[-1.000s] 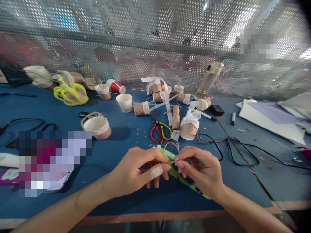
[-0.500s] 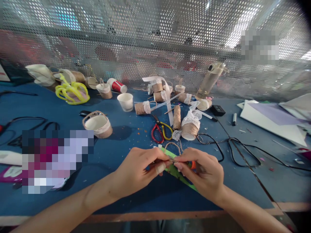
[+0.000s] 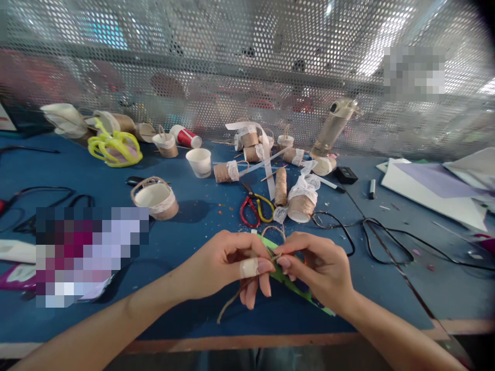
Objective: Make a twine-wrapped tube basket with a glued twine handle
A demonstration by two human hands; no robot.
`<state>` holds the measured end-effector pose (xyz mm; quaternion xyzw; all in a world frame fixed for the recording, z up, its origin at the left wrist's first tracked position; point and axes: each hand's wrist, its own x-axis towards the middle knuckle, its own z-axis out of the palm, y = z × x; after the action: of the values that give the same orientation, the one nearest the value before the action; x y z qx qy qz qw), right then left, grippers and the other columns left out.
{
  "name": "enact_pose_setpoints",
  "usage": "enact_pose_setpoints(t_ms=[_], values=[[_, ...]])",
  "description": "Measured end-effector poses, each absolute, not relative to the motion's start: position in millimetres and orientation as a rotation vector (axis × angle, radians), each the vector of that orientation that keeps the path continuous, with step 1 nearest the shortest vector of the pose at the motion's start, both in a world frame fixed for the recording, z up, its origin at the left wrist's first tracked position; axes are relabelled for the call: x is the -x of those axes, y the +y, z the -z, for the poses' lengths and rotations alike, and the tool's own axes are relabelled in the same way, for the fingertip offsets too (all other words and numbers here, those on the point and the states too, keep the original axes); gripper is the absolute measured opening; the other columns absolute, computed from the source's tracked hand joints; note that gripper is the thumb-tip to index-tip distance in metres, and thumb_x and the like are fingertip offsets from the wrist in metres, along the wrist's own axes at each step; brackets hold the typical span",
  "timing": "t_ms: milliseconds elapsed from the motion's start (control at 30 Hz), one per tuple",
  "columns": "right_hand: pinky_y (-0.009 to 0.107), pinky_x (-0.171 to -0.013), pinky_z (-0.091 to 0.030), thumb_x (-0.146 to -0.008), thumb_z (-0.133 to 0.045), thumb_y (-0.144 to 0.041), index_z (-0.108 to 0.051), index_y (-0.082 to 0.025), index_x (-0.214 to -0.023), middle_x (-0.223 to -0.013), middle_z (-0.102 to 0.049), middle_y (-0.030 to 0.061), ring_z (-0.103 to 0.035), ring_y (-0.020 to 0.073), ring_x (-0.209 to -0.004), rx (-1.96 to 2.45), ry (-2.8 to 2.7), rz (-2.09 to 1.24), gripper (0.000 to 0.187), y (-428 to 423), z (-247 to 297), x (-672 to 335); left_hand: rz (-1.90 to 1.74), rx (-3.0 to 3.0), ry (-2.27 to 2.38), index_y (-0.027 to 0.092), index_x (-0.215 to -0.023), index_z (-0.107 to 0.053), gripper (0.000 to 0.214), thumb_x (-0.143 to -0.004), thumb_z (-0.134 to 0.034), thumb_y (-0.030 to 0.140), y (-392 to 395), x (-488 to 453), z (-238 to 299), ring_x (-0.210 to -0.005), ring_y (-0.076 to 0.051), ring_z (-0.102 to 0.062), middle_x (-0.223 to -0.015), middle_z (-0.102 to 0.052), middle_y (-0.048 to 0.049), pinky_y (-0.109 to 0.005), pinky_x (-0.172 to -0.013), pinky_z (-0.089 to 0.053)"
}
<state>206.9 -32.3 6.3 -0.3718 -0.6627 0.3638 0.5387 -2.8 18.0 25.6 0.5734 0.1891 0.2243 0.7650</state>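
Near the table's front edge my left hand (image 3: 228, 260) and my right hand (image 3: 323, 265) meet fingertip to fingertip. Both pinch a piece of jute twine (image 3: 228, 307); a loop of it arches above the fingers, and a loose tail hangs below my left hand. A tape-like wrap circles my left thumb. Something small and dark shows at the pinch, too small to name. Below the hands lies a bright green flat piece (image 3: 288, 282), partly hidden by my right hand. Just beyond are scissors (image 3: 256, 208) with red and yellow handles, a twine spool (image 3: 281, 186) and a twine-wrapped cup with lace (image 3: 301, 206).
A white paper cup (image 3: 199, 162) and a twine-wrapped basket (image 3: 157, 201) stand left of centre. Several small wrapped cups lie at the back, near a bottle (image 3: 334, 129). A black cable (image 3: 386, 247) and paper sheets (image 3: 429, 190) lie right. Perforated metal screen (image 3: 216, 67) behind.
My left hand's fingers have shifted, bringing the thumb forward and the lower fingers into view. A twine tail now hangs below it. My right hand keeps its pinch, moved slightly left.
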Motion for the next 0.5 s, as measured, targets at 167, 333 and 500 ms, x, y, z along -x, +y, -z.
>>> enact_pose_setpoints(t_ms=[167, 333, 500], values=[[0.016, -0.044, -0.047, -0.086, -0.076, -0.017, -0.077, -0.024, -0.093, -0.068, -0.068, -0.0022, -0.056, 0.0057, -0.046, 0.829, -1.391, -1.132, 0.01, -33.5, -7.0, -204.1, -0.627, -1.632, 0.483, 0.013, -0.086, -0.064, 0.015, -0.098, -0.059, 0.022, 14.0, 5.0, -29.9, -0.052, -0.008, -0.067, -0.074, -0.074, -0.0021, -0.013, -0.051, -0.052], [0.015, -0.044, -0.049, -0.085, -0.078, -0.017, -0.077, -0.021, -0.091, -0.067, -0.067, -0.0015, -0.056, 0.0055, -0.046, 0.773, -1.348, -1.198, 0.007, -33.6, -7.5, -203.6, -0.802, -2.168, 0.407, 0.017, -0.097, -0.064, 0.007, -0.097, -0.057, 0.014, 15.4, 9.6, -30.7, -0.057, -0.007, -0.068, -0.08, -0.076, 0.0019, -0.013, -0.058, -0.051], [0.015, -0.046, -0.049, -0.086, -0.076, -0.017, -0.075, -0.021, -0.092, -0.068, -0.068, -0.0018, -0.058, 0.0053, -0.047, 0.832, -1.371, -1.158, 0.007, -32.9, -4.5, -203.0, -0.975, -2.612, 0.449, 0.017, -0.099, -0.064, 0.008, -0.1, -0.056, 0.019, 15.9, 10.0, -28.7, -0.067, -0.012, -0.07, -0.084, -0.076, 0.0003, -0.021, -0.064, -0.05]])
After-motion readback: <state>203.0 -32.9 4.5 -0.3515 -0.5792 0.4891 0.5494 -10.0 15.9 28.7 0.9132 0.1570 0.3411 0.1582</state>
